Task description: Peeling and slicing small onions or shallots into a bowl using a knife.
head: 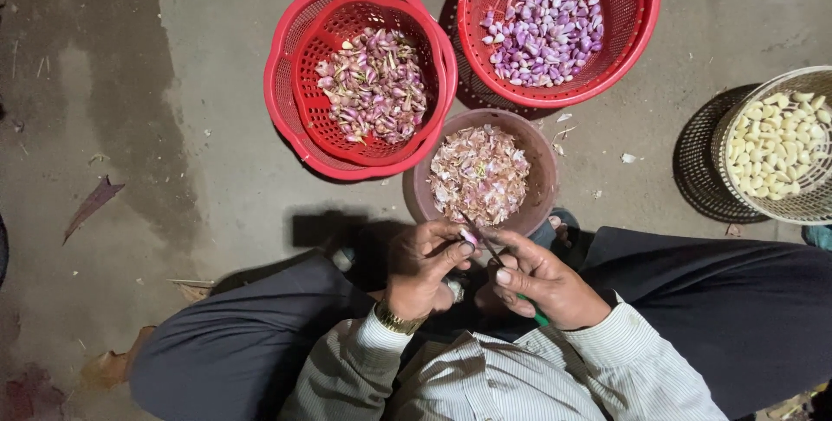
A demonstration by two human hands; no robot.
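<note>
Right at the middle, a small purple shallot (469, 236) sits pinched in the fingertips of the left hand (422, 269), which wears a gold watch (395, 320) at the wrist. The right hand (542, 284) is clenched on a small knife (482, 239) with a green handle, its thin blade laid against the shallot. Both hands hover over the person's lap, between dark-trousered knees.

Just beyond them, on the concrete floor (199, 161), stands a brown bowl (539, 161) full of pinkish peelings. Touching its far left rim is a red basket (286, 100) of unpeeled shallots; to the far right, another red basket (637, 22) holds peeled purple ones. Well apart at the right edge, a white basket (737, 126) holds pale garlic cloves. Stray skins lie scattered between the baskets.
</note>
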